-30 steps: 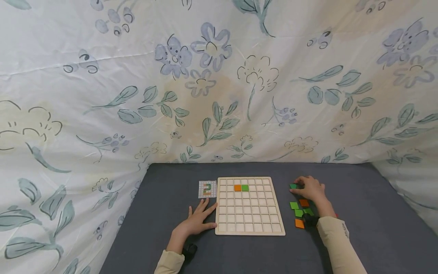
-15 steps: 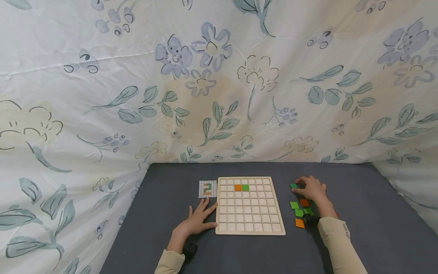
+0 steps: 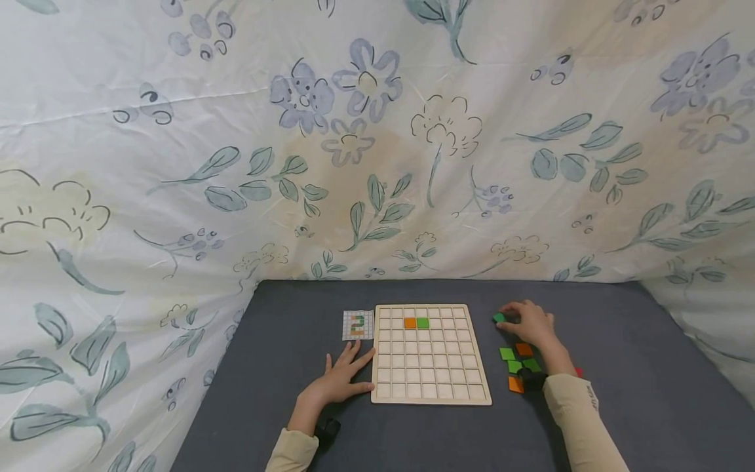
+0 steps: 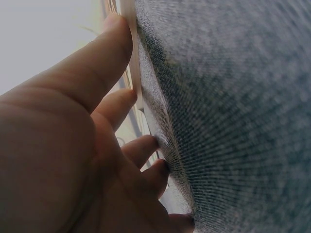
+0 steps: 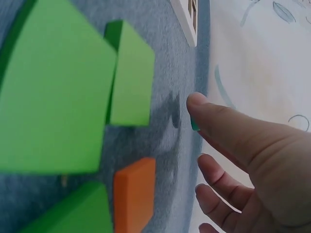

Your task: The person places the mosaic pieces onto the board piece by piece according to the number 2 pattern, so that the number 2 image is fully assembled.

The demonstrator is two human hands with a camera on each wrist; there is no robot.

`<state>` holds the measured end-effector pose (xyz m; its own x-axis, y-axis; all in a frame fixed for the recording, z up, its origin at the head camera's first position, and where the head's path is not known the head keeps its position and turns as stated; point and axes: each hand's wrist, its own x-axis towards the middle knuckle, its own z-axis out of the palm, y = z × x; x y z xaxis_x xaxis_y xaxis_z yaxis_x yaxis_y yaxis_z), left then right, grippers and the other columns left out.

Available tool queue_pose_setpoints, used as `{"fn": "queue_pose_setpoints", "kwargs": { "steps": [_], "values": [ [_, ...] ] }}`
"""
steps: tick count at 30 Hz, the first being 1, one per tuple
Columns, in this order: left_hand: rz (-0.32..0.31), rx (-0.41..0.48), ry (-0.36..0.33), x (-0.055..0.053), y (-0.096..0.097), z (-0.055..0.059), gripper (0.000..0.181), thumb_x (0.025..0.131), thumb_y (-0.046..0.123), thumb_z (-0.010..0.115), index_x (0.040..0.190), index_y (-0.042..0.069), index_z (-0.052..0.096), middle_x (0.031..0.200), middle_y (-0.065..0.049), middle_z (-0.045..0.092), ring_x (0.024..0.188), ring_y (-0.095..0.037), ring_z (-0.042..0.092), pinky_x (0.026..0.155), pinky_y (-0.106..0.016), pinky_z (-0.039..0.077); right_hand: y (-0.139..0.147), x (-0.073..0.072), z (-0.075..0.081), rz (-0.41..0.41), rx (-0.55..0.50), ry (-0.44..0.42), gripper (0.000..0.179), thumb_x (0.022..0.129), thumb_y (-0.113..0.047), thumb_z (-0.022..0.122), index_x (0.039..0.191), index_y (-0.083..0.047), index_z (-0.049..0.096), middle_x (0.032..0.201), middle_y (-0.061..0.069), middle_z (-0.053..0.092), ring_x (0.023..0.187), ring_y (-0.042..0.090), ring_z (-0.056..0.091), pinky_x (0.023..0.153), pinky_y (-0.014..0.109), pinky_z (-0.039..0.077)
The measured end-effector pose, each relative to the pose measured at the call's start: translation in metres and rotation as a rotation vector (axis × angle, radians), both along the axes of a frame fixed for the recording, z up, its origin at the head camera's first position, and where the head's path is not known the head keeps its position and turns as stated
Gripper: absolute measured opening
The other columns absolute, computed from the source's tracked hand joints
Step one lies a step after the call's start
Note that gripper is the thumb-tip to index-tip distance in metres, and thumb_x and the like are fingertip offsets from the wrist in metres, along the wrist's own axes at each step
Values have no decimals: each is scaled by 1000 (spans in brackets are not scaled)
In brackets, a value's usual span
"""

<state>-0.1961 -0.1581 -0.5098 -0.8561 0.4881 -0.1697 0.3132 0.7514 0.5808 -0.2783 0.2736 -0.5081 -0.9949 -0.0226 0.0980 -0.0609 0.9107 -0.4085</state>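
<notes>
A pale wooden grid board (image 3: 430,403) lies on the dark cloth, with an orange tile (image 3: 409,323) and a green tile (image 3: 423,323) side by side in its second row. My left hand (image 3: 335,382) rests at the board's left edge, fingers spread; in the left wrist view the thumb (image 4: 114,43) and index finger touch the wooden rim. Between thumb and fingers, my right hand (image 3: 529,324) pinches a darker green tile (image 3: 499,318) to the right of the board. Only a sliver of that tile shows past the thumb (image 5: 209,111) in the right wrist view.
Beside the right forearm lie several loose tiles, among them a green tile (image 3: 506,354), a dark orange tile (image 3: 523,349) and an orange tile (image 3: 516,385). A small printed pattern card (image 3: 358,326) sits at the board's upper left. Floral fabric (image 3: 377,164) hangs behind the table.
The right hand has moved left and slightly up with the dark green tile, toward the board. The left hand has stayed in place.
</notes>
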Motion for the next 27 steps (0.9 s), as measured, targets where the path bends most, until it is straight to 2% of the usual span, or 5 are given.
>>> {"fn": "queue_pose_setpoints", "kwargs": {
  "steps": [13,27],
  "values": [
    [4,-1,-7,0,1,2,71,88,40,60,147,17,29,154,-18,10,142,-39,2,103,-70,-6,-17,2,5,88,-39,47,36,80,-28,73,110,-9,66,97,16,55,91,36,49,74,55,28],
    [5,-3,-9,-1,1,2,71,88,40,60,148,17,28,154,-18,9,142,-39,2,102,-71,-7,-37,-3,6,129,-63,94,35,80,-26,73,111,-11,66,96,14,55,89,34,51,78,57,28]
  ]
}}
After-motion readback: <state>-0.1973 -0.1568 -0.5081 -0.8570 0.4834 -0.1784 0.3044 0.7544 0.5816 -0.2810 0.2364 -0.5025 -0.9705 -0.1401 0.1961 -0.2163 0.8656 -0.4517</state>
